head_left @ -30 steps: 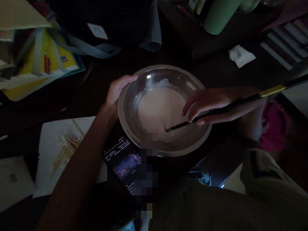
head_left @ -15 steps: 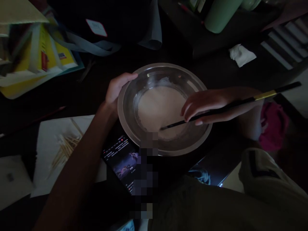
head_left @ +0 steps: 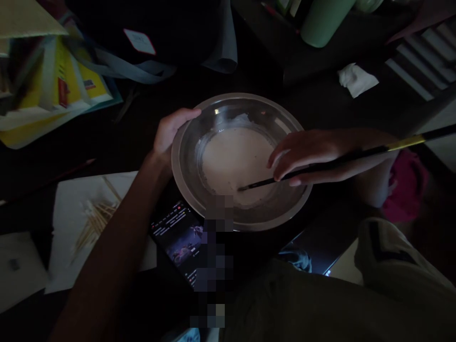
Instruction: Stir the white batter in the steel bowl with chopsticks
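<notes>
A round metal basin [head_left: 188, 190] holds a pale, milky liquid [head_left: 235, 156]. My left hand [head_left: 171, 130] grips its left side, thumb over the rim and the other fingers hidden beneath or behind it. Between the thumb and fingers of my right hand [head_left: 306, 152] is a long, thin black paintbrush [head_left: 359, 154] with a gold band. Its tip points down to the left and reaches the liquid near the front of the basin. Part of the basin's front rim is covered by blurred blocks.
A lit phone [head_left: 178, 242] lies just left of the basin. Cotton swabs [head_left: 96, 218] rest on a white sheet [head_left: 67, 199] under my left forearm. Yellow books [head_left: 46, 80], a dark bag [head_left: 149, 28], a green bottle [head_left: 326, 21] and crumpled tissue [head_left: 358, 80] stand or lie farther back.
The brush's rear end has swung slightly lower and farther right, while its tip stays at nearly the same spot in the liquid. My left hand keeps its grip on the basin.
</notes>
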